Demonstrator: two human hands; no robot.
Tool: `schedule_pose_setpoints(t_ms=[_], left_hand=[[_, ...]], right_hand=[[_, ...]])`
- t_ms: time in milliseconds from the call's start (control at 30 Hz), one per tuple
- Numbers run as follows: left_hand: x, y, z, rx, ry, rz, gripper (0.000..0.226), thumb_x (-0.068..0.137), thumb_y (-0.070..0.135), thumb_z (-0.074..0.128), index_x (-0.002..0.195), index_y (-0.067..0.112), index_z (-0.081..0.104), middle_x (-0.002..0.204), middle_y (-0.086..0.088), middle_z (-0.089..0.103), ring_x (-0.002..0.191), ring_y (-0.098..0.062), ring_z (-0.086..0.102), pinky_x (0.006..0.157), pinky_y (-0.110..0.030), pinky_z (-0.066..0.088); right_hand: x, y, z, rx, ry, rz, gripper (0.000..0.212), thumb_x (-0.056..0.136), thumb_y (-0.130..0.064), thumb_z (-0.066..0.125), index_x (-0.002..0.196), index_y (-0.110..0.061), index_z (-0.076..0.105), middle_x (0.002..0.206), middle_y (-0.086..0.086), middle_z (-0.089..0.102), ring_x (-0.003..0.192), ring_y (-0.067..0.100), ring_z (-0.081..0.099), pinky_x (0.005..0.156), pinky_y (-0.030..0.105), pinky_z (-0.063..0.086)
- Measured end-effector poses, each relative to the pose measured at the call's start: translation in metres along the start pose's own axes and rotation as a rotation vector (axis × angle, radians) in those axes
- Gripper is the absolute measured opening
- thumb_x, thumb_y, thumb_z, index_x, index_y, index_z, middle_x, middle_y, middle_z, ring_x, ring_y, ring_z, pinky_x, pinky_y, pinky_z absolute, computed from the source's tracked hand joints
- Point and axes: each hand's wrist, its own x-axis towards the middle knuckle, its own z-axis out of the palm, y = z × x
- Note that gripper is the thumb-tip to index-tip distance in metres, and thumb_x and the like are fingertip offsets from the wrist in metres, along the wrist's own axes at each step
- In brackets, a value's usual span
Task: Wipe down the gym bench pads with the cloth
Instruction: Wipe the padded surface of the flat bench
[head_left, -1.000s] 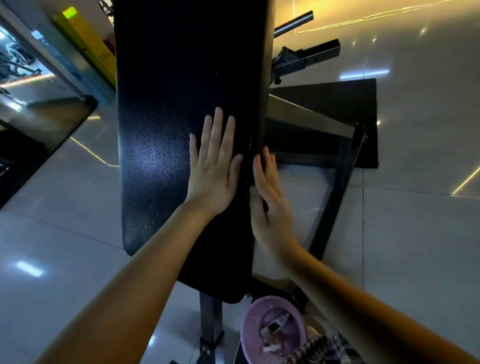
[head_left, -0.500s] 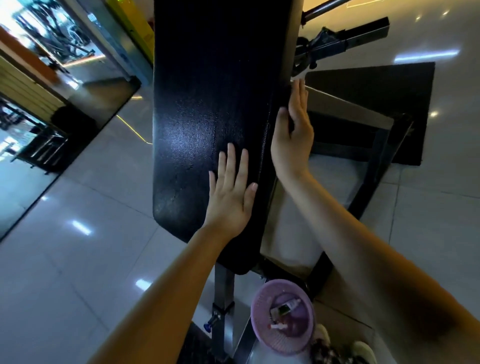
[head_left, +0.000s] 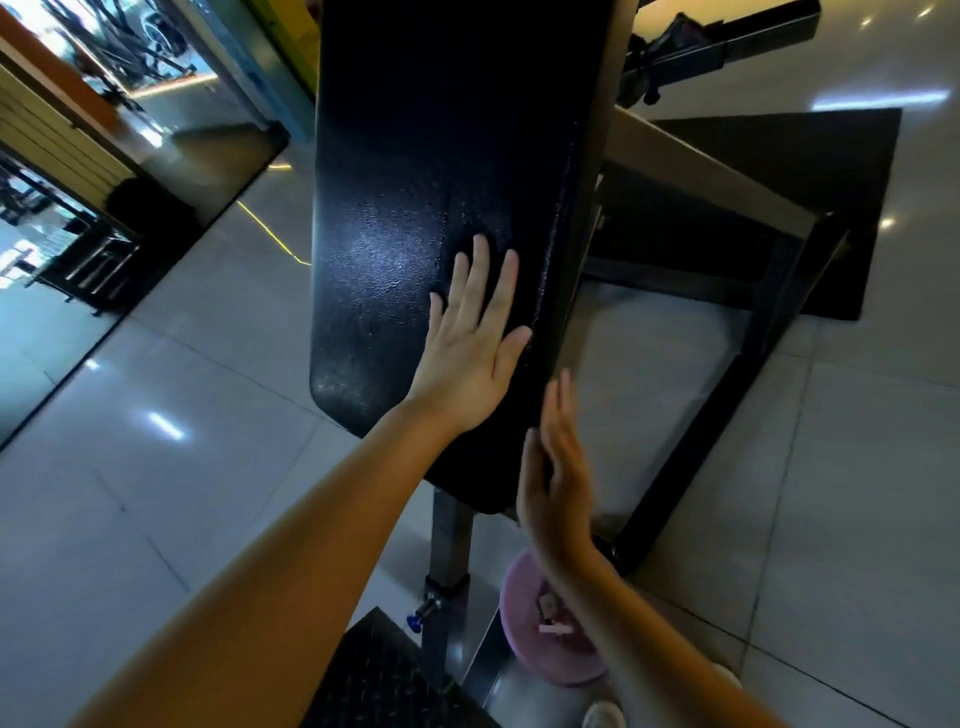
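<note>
Left hand (head_left: 467, 358) lies flat, fingers straight, on the one black bench pad (head_left: 415, 156). Right hand (head_left: 553, 483), fingers straight and holding nothing, is at the pad's near right edge. One pink basket (head_left: 524, 642) sits on the floor below.

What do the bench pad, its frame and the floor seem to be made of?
Bench pad: probably black vinyl or leatherette over padding, judging by the pebbled grain and soft sheen.
Frame: likely painted steel, as it is made of straight, dark, square tubes.
Floor: apparently glazed tile, since it is glossy, with thin joint lines and mirrored lamps.
</note>
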Motion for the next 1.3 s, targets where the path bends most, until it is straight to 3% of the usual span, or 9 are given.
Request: schedule_pose_setpoints(t_ms=[133, 233, 400, 600, 733, 867, 1000, 1133, 1300], left_hand=[[-0.003, -0.004, -0.004, -0.001, -0.020, 0.028, 0.065, 0.102, 0.038, 0.029, 0.147, 0.026, -0.016, 0.159, -0.001, -0.024, 0.142, -0.013, -0.025, 0.117, -0.042, -0.010], [-0.003, -0.005, -0.004, -0.016, -0.026, 0.041, 0.067, 0.105, 0.032, 0.037, 0.147, 0.025, -0.014, 0.155, 0.003, -0.027, 0.143, -0.015, -0.023, 0.117, -0.043, -0.009], [0.000, -0.006, 0.001, -0.034, -0.015, 0.050, 0.065, 0.098, 0.043, 0.026, 0.147, 0.025, -0.013, 0.154, 0.003, -0.027, 0.146, -0.019, -0.020, 0.117, -0.046, -0.008], [-0.001, -0.008, 0.008, 0.010, 0.011, 0.051, 0.065, 0.098, 0.043, 0.021, 0.147, 0.024, -0.018, 0.158, -0.002, -0.024, 0.144, -0.016, -0.024, 0.117, -0.046, -0.010], [-0.003, -0.008, 0.008, 0.024, 0.015, 0.046, 0.065, 0.099, 0.044, 0.020, 0.147, 0.024, -0.019, 0.159, -0.002, -0.024, 0.145, -0.017, -0.022, 0.118, -0.048, -0.009], [-0.012, -0.008, 0.010, 0.020, -0.008, 0.036, 0.065, 0.097, 0.048, 0.017, 0.147, 0.026, -0.018, 0.154, 0.003, -0.029, 0.145, -0.016, -0.023, 0.118, -0.045, -0.010], [-0.031, -0.016, 0.018, 0.018, -0.038, 0.052, 0.065, 0.098, 0.050, 0.019, 0.148, 0.026, -0.015, 0.155, 0.002, -0.028, 0.144, -0.018, -0.023, 0.117, -0.045, -0.008], [-0.044, -0.016, 0.023, 0.013, -0.054, 0.037, 0.065, 0.096, 0.048, 0.019, 0.148, 0.025, -0.014, 0.155, 0.002, -0.028, 0.143, -0.017, -0.024, 0.117, -0.044, -0.008], [-0.051, -0.016, 0.025, 0.058, -0.068, 0.033, 0.064, 0.098, 0.043, 0.020, 0.148, 0.026, -0.016, 0.155, 0.001, -0.029, 0.143, -0.017, -0.025, 0.117, -0.042, -0.008]], right_hand=[[0.092, -0.041, -0.009, 0.036, 0.188, -0.035, 0.046, 0.100, -0.015, 0.037, 0.145, -0.015, 0.026, 0.150, -0.007, 0.020, 0.145, 0.020, 0.018, 0.116, 0.015, 0.015], [0.130, -0.054, -0.014, 0.056, 0.226, -0.080, 0.046, 0.101, -0.013, 0.038, 0.146, -0.006, 0.030, 0.155, 0.004, 0.024, 0.146, 0.021, 0.016, 0.118, 0.022, 0.017], [0.061, -0.022, -0.003, -0.099, 0.095, -0.170, 0.048, 0.097, 0.001, 0.041, 0.144, -0.001, 0.030, 0.154, 0.011, 0.020, 0.145, 0.028, 0.018, 0.118, 0.026, 0.017], [-0.051, 0.008, 0.004, -0.082, -0.097, -0.088, 0.048, 0.102, -0.026, 0.033, 0.147, -0.011, 0.021, 0.158, 0.010, 0.016, 0.146, 0.028, 0.014, 0.118, 0.028, 0.018], [-0.022, -0.004, 0.009, 0.007, 0.034, -0.009, 0.049, 0.102, -0.030, 0.032, 0.145, -0.007, 0.026, 0.157, 0.007, 0.019, 0.146, 0.025, 0.016, 0.118, 0.030, 0.019], [0.047, -0.026, 0.006, 0.004, 0.217, -0.023, 0.046, 0.098, -0.013, 0.038, 0.141, 0.003, 0.035, 0.151, 0.015, 0.028, 0.143, 0.027, 0.021, 0.118, 0.025, 0.018], [0.081, -0.041, 0.000, 0.028, 0.201, -0.030, 0.048, 0.100, -0.018, 0.036, 0.146, -0.007, 0.030, 0.153, -0.003, 0.018, 0.146, 0.018, 0.012, 0.120, 0.028, 0.014], [0.014, -0.011, 0.012, -0.070, 0.131, -0.098, 0.048, 0.098, -0.010, 0.037, 0.143, 0.004, 0.031, 0.153, 0.016, 0.024, 0.144, 0.035, 0.022, 0.118, 0.039, 0.021], [-0.090, 0.014, 0.026, -0.033, 0.046, 0.030, 0.054, 0.096, -0.018, 0.037, 0.148, -0.013, 0.020, 0.158, 0.006, 0.017, 0.146, 0.023, 0.018, 0.116, 0.023, 0.020]])
